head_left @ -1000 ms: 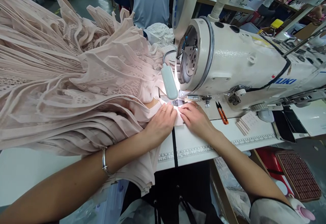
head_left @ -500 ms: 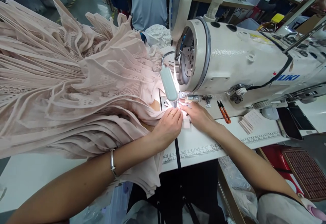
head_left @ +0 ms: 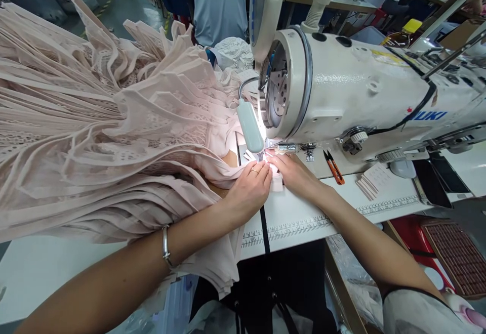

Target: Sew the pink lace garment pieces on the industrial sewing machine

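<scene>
A white sewing machine (head_left: 341,86) stands over the table, its needle area lit by a small pale green lamp (head_left: 250,126). My left hand (head_left: 250,184), with a ring on one finger, is closed on the edge of the pale pink fabric (head_left: 159,106) just in front of the needle. Close beside it, my right hand (head_left: 292,172) has its fingertips pressed on the same fabric by the presser foot. A small pale label (head_left: 278,183) lies under the fingers. Glare and fingers hide the stitching point itself.
Pink lace-trimmed garments heap across the left of the table. Orange thread snips (head_left: 334,167) lie right of my right hand, with a stack of labels (head_left: 374,179) and a dark phone-like object (head_left: 432,184) further right. A printed ruler (head_left: 296,228) runs along the front edge. A person in blue (head_left: 220,5) sits beyond.
Both hands stay nearly in place at the needle. The whole view has shifted very slightly, and the fabric looks almost the same.
</scene>
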`<move>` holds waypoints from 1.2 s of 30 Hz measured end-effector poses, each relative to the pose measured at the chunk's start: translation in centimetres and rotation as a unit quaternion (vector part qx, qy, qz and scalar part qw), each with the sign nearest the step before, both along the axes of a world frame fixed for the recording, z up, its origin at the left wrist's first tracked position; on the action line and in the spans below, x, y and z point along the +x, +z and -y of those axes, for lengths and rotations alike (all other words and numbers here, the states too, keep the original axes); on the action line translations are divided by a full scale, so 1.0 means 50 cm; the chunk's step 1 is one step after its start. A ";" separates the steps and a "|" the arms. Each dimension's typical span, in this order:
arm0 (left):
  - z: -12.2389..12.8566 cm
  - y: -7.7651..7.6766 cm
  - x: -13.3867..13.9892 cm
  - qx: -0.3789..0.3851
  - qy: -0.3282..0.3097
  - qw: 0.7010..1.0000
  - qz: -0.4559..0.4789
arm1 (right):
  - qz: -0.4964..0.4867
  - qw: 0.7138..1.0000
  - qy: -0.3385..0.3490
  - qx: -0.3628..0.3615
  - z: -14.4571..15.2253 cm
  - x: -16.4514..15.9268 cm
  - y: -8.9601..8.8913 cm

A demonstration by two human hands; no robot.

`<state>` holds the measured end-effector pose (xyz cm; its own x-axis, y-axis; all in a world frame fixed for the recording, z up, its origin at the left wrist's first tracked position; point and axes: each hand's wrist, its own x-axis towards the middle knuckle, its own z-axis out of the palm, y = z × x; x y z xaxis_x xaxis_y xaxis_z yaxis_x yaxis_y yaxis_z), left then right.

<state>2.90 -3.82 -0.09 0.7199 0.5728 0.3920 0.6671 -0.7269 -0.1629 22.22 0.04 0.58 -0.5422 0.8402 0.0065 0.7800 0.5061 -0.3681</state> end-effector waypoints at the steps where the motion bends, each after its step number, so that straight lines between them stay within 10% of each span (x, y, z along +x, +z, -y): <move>1: 0.000 -0.001 0.000 0.009 0.000 1.000 0.002 | 0.004 1.000 -0.001 0.003 0.000 0.000 -0.002; 36: -0.021 -0.005 -0.005 0.004 0.033 0.999 0.003 | 0.056 0.998 -0.032 -0.019 0.000 -0.012 0.025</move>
<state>2.68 -2.75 -0.36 0.6779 0.6163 0.4008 0.7150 -0.6795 -0.1644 21.62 0.03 1.83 -0.4832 0.8715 -0.0835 0.8474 0.4415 -0.2950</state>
